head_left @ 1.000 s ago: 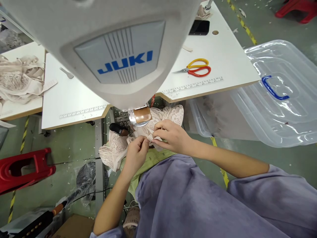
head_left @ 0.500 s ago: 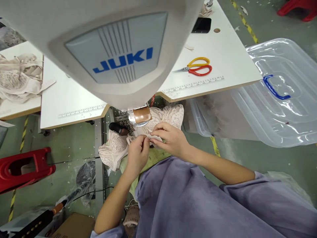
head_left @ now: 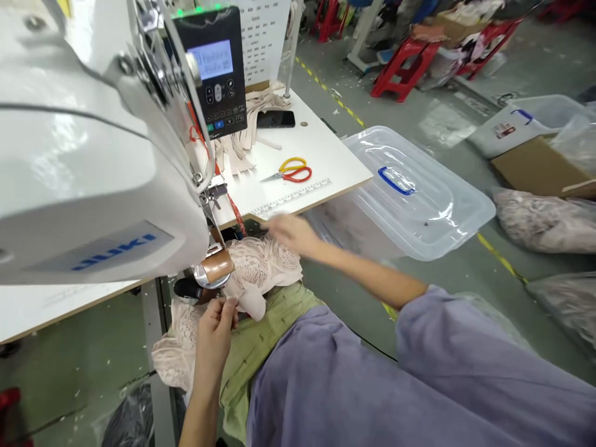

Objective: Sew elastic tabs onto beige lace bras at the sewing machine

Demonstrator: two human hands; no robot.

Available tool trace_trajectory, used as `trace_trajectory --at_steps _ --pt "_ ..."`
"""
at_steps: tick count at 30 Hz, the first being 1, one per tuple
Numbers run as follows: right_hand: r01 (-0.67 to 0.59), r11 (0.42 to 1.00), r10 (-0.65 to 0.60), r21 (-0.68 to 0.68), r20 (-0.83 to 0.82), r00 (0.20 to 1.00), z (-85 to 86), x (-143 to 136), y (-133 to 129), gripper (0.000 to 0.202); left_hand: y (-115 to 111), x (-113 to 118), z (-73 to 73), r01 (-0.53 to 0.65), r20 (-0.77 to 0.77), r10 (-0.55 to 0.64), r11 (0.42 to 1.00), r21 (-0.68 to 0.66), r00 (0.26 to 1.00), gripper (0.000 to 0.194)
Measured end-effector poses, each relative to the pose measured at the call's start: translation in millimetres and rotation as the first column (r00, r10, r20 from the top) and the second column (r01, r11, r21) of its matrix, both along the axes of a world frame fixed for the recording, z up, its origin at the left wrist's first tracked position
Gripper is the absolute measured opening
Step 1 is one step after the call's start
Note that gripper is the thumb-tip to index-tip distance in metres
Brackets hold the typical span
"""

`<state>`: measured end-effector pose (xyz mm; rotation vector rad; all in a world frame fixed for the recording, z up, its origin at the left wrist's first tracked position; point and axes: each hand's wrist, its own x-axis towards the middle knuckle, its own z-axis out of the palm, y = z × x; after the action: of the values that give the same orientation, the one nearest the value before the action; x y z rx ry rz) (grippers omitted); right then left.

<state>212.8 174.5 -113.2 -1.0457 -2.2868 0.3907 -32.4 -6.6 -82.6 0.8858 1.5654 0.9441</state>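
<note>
A pale pink lace bra (head_left: pixel 251 267) lies across the sewing machine's narrow arm, under the metal and copper-coloured guard (head_left: pixel 216 268). My left hand (head_left: pixel 216 326) pinches the fabric's edge just below the guard. Over the right cup, near the table's front edge, is my right hand (head_left: pixel 291 233); it is smeared by motion and its fingertips are indistinct. Scissors with yellow and red handles (head_left: pixel 293 170) lie on the white table (head_left: pixel 326 152) beyond it.
The white machine head (head_left: pixel 107 186) fills the left. Behind it stand a control panel (head_left: pixel 216 74), beige strips (head_left: pixel 237 152) and a black phone (head_left: pixel 275 118). A lidded clear bin (head_left: pixel 419 198) is right of the table; red stools (head_left: pixel 403 65) stand farther back.
The view has swung to the right. My right hand has let go of the fabric beside my left hand and moved up and away toward the table edge. My left hand still pinches the fabric.
</note>
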Motion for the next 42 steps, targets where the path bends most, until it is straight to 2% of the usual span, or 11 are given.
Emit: trace_trajectory --at_steps 2,5,8,12,15,19,21,25,32,37,42 --pt "0.324 0.946 -0.316 0.002 0.226 0.922 13.9 30.9 69.3 0.047 -0.8 -2.2 3.5 -0.005 0.077 0.005 1.0 -0.004 0.997 0.045" --pt "0.308 0.949 -0.242 -0.073 0.459 0.855 39.1 60.5 146.5 0.05 -2.3 -3.9 13.8 0.015 0.187 -0.005 0.999 -0.052 0.982 0.044" --pt "0.17 0.975 -0.06 -0.14 0.573 0.817 52.3 71.9 161.0 0.046 -4.8 -4.9 21.9 -0.02 0.303 0.049 0.995 -0.096 0.952 0.041" --pt "0.139 0.977 -0.01 -0.159 0.623 0.782 46.4 78.1 93.9 0.044 -9.2 -7.4 24.0 -0.14 0.434 0.179 0.983 -0.122 0.883 0.038" --pt "0.284 0.917 -0.138 -0.282 0.444 0.885 44.9 77.6 9.1 0.04 -9.4 -8.8 23.5 -0.178 0.502 0.232 0.972 -0.155 0.833 0.035" --pt "-0.061 0.855 0.238 -0.515 0.286 0.928 56.9 52.5 -95.2 0.045 -8.5 -5.2 25.5 -0.169 0.535 0.212 0.977 -0.13 0.818 0.031" --pt "-0.154 0.855 0.303 -0.494 0.237 0.923 61.5 31.8 -122.9 0.039 -8.8 -2.6 26.8 -0.162 0.501 0.198 0.98 -0.115 0.843 0.031" --pt "-0.222 0.894 0.306 -0.389 0.169 0.937 59.4 -0.9 -131.3 0.036 -11.0 0.0 29.1 -0.115 0.385 0.144 0.989 -0.098 0.912 0.035" --pt "-0.274 0.842 0.365 -0.465 0.116 0.924 52.6 -13.0 -123.5 0.034 -16.3 -2.0 32.9 -0.079 0.237 0.094 0.994 -0.072 0.967 0.029" --pt "-0.199 0.824 0.297 -0.531 0.105 0.949 56.0 -0.1 -128.2 0.031 -17.8 -9.3 32.1 -0.11 0.395 0.142 0.989 -0.103 0.908 0.017" --pt "-0.193 0.781 0.273 -0.595 0.047 0.961 60.9 0.1 -134.4 0.042 -20.1 -13.6 22.0 -0.18 0.517 0.214 0.977 -0.116 0.829 0.034"
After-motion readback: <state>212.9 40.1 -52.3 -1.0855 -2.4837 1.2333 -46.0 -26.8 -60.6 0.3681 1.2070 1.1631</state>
